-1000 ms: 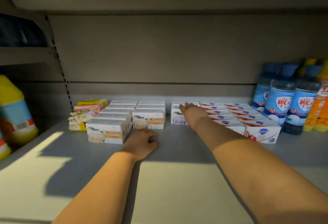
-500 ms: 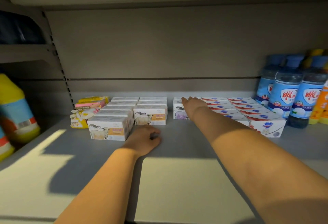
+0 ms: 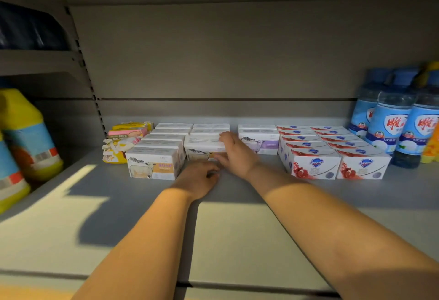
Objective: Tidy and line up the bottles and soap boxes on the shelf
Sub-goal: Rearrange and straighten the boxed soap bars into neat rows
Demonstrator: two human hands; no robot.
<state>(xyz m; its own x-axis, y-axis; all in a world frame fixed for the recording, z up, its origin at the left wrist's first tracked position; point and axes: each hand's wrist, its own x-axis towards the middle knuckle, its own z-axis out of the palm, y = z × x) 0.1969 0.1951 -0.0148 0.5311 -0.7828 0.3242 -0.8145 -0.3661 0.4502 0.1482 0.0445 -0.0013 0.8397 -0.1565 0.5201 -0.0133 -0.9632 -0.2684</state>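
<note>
White soap boxes stand in rows at the back of the grey shelf (image 3: 237, 228). An orange-label sheep box (image 3: 154, 164) fronts the left row. My right hand (image 3: 237, 152) grips the right end of the front sheep soap box (image 3: 202, 144) in the second row, fingers over its top and thumb at its front. My left hand (image 3: 197, 178) rests on the shelf just in front of that box, fingers loosely bent, holding nothing. A purple-label sheep box (image 3: 261, 141) and two rows of red pomegranate boxes (image 3: 313, 164) lie to the right. Blue bottles (image 3: 389, 124) stand at far right.
Yellow and pink soap packets (image 3: 123, 143) lie in a loose pile left of the boxes. Large yellow jugs (image 3: 26, 133) stand on the neighbouring shelf at far left. An orange bottle (image 3: 431, 147) sits at the right edge. An upper shelf hangs close overhead.
My right hand has moved left from the purple-label box row to the front box of the second orange-label row. My left hand has stayed on the shelf.
</note>
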